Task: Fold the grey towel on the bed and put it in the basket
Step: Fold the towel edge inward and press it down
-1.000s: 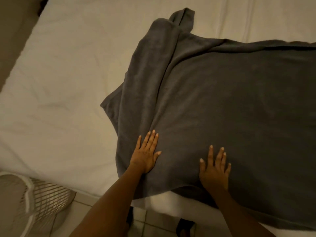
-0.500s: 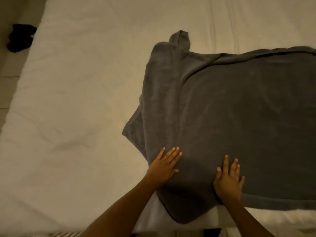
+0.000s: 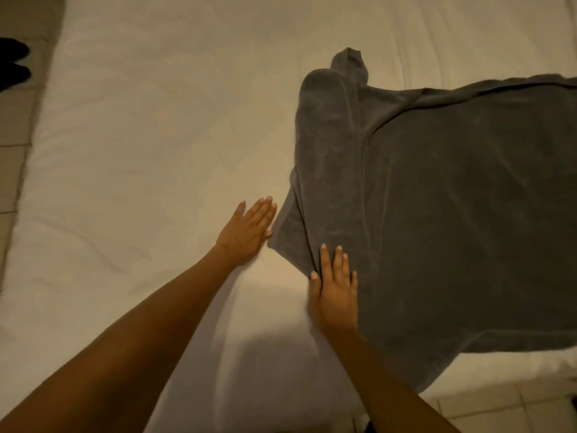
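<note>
Head view. Grey towel lies spread over the right half of the bed, unfolded, its left side bunched into long ridges, one corner poking up at the far end. Near edge droops over the bed's near side toward tiled floor. Left hand flat on the white sheet just left of the towel's left corner, fingers straight and together, fingertips at the cloth's edge; contact uncertain; grasping nothing. Right hand palm down on the towel's near left part, fingers straight and spread, pressing, not gripping. Dark object on the floor at far left, partly cut off. Basket not seen.
</note>
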Action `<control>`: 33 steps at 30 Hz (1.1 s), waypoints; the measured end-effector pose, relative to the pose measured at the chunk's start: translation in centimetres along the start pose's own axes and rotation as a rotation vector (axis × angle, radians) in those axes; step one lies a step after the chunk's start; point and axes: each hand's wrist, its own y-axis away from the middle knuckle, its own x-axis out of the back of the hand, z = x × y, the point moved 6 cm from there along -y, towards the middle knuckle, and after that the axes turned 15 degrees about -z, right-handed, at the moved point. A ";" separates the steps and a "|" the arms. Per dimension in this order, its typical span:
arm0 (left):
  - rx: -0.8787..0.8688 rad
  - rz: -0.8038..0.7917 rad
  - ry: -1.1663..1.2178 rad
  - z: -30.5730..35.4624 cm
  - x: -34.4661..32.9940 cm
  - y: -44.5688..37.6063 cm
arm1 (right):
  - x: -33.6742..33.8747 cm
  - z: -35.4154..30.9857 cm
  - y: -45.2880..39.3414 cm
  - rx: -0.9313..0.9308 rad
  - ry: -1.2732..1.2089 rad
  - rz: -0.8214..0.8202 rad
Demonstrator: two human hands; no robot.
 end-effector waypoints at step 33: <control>-0.102 0.101 0.142 -2.5 2.2 -5.3 | -5.6 -7.7 2.0 0.114 0.012 0.127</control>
